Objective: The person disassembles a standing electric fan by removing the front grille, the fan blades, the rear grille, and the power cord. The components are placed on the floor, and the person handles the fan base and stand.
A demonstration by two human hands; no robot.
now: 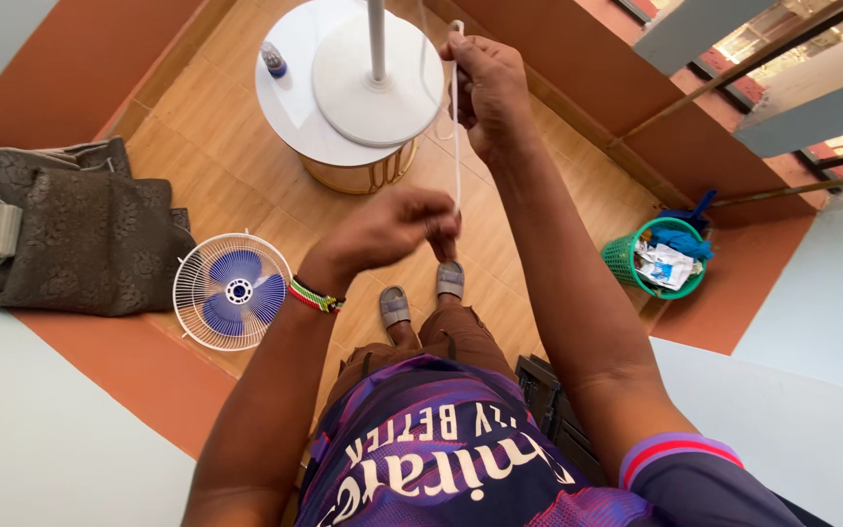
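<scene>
My right hand (485,88) is raised and pinches the upper end of a white cord (457,146), which is folded over at the top. My left hand (392,229) is closed on the lower end of the same cord, stretching it straight between the two hands. Behind the cord stands a white fan base (358,93) with its round foot and thin pole, set on a round white table (290,122). A fan head with blue blades in a white wire guard (232,291) lies on the wooden floor to my left.
A small bottle (273,60) stands on the table. A grey patterned sofa (70,229) is at the left. A green basket (656,259) with cloths and paper sits at the right wall. My feet in grey slippers (421,293) are below the hands.
</scene>
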